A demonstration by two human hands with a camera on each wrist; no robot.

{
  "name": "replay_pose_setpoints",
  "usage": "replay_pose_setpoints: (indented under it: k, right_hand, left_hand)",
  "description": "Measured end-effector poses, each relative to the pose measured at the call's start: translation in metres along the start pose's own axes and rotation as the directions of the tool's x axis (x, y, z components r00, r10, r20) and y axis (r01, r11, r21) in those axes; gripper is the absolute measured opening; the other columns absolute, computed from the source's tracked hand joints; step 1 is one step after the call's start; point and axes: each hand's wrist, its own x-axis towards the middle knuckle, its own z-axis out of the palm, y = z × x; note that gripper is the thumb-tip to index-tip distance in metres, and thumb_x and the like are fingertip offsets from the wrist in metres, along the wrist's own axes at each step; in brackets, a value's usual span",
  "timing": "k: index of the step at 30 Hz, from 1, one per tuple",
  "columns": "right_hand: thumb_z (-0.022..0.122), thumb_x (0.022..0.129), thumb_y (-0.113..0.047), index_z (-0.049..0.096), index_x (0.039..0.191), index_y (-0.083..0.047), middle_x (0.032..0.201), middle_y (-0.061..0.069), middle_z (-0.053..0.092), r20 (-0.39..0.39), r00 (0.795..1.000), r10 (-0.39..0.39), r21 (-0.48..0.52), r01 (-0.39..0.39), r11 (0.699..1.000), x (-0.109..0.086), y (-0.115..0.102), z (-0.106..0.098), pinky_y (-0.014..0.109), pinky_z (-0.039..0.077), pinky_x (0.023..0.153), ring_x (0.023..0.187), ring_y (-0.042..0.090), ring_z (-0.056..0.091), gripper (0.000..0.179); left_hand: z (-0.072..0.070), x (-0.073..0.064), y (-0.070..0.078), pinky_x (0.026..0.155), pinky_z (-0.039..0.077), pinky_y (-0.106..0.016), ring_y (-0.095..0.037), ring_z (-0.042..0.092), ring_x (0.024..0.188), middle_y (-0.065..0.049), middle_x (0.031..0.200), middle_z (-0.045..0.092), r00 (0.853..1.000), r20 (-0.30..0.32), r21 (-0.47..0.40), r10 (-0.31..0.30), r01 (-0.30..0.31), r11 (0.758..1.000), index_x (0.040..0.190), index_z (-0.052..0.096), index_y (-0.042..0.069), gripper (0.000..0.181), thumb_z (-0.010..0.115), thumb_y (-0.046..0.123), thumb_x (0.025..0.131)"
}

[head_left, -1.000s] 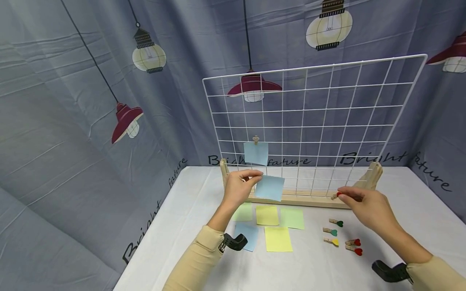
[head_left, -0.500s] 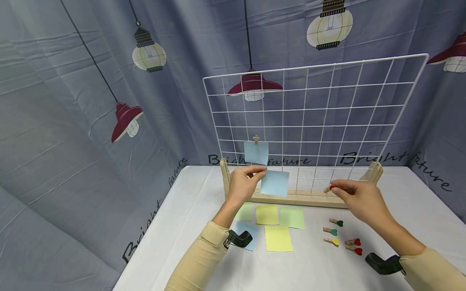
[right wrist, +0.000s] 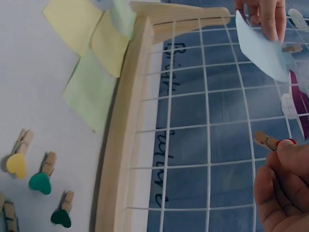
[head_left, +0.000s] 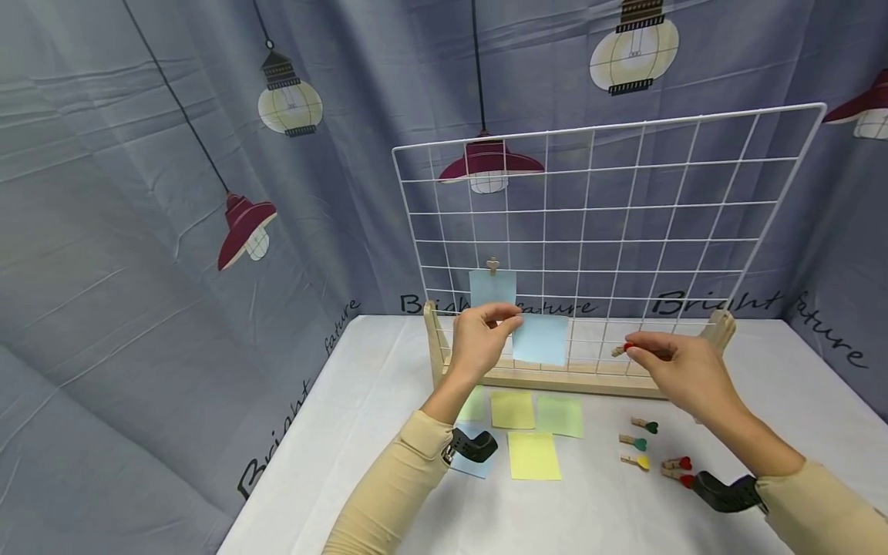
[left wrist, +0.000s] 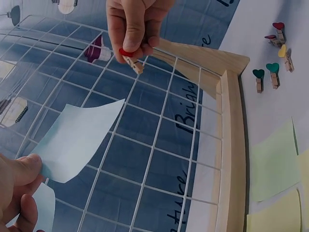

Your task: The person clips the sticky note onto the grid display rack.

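Observation:
My left hand (head_left: 480, 339) pinches a light blue sticky note (head_left: 540, 339) by its left edge, in front of the lower part of a white wire grid (head_left: 597, 224). In the left wrist view that note (left wrist: 79, 140) curves a little, with its far corner lifted. My right hand (head_left: 687, 373) pinches a small wooden clothespin (head_left: 618, 351) by its red heart; the right wrist view shows the clothespin's wooden end (right wrist: 262, 138) pointing toward the grid. Another blue note (head_left: 492, 287) hangs on the grid under a clothespin with a pale heart (head_left: 492, 265).
The grid stands in a wooden base (head_left: 576, 381) on a white-covered table (head_left: 388, 362). Yellow notes (head_left: 533, 456), green notes (head_left: 559, 416) and a blue note lie before it. To their right are clothespins with green, teal (head_left: 634, 442), yellow and red hearts. A patterned curtain (head_left: 333, 193) hangs behind.
My left hand has moved right and up with the blue note, closer to the grid's middle. My right hand has moved left and up with the red-heart clothespin. The hands are closer together.

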Motion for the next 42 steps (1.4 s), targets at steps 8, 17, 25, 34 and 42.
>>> replay_pose_setpoints:
  k: [8, 17, 25, 34, 42]
  right_hand:
    - [0.064, 0.104, -0.025, 0.070, 0.127, -0.002, 0.115, 0.024, 0.075, -0.016, 1.000, 0.016, 0.027, -0.016, 1.000, 0.009, -0.012, -0.003, 0.026, 0.044, 0.050, 0.093, 0.032, 0.068, 0.033]
    - [0.063, 0.104, -0.028, 0.071, 0.128, -0.006, 0.115, 0.023, 0.075, -0.018, 1.000, 0.011, 0.048, -0.010, 0.999, 0.016, -0.019, -0.002, 0.027, 0.044, 0.051, 0.097, 0.035, 0.069, 0.034]
    - [0.063, 0.104, -0.030, 0.071, 0.129, -0.008, 0.116, 0.021, 0.075, -0.021, 1.000, 0.013, 0.063, -0.011, 0.998, 0.019, -0.027, -0.004, 0.030, 0.038, 0.047, 0.085, 0.018, 0.065, 0.035]
    - [0.061, 0.105, -0.028, 0.071, 0.128, -0.007, 0.116, 0.022, 0.074, -0.030, 1.000, 0.006, 0.066, -0.004, 0.998, 0.025, -0.034, 0.000, 0.032, 0.034, 0.043, 0.077, 0.023, 0.063, 0.032]
    - [0.061, 0.105, -0.030, 0.072, 0.128, -0.008, 0.117, 0.022, 0.075, -0.041, 0.999, 0.001, 0.076, 0.002, 0.997, 0.035, -0.042, -0.004, 0.031, 0.036, 0.048, 0.099, 0.038, 0.072, 0.033]
  left_hand:
    - [0.006, 0.006, 0.001, 0.068, 0.048, -0.022, -0.004, 0.061, 0.075, 0.004, 0.092, 0.080, 1.000, -0.013, -0.027, -0.026, 0.026, 0.999, 0.098, 0.082, 0.019, 0.008, 0.080, 0.019, 0.091]
    - [0.009, 0.011, 0.007, 0.071, 0.050, -0.023, -0.005, 0.064, 0.082, 0.003, 0.098, 0.080, 0.999, -0.028, -0.034, -0.037, 0.036, 0.999, 0.103, 0.082, 0.017, 0.011, 0.077, 0.020, 0.093]
    - [0.011, 0.014, 0.011, 0.071, 0.051, -0.022, -0.005, 0.065, 0.082, 0.002, 0.099, 0.080, 0.998, -0.041, -0.036, -0.040, 0.039, 0.999, 0.102, 0.082, 0.017, 0.010, 0.078, 0.019, 0.093]
    - [0.015, 0.019, 0.014, 0.070, 0.052, -0.022, -0.006, 0.070, 0.082, 0.002, 0.095, 0.081, 0.997, -0.060, -0.040, -0.047, 0.045, 0.998, 0.102, 0.083, 0.016, 0.011, 0.079, 0.019, 0.092]
    - [0.018, 0.024, 0.015, 0.072, 0.051, -0.022, -0.006, 0.068, 0.081, 0.000, 0.093, 0.081, 0.998, -0.068, -0.021, -0.011, 0.009, 1.000, 0.103, 0.082, 0.013, 0.013, 0.078, 0.019, 0.093]
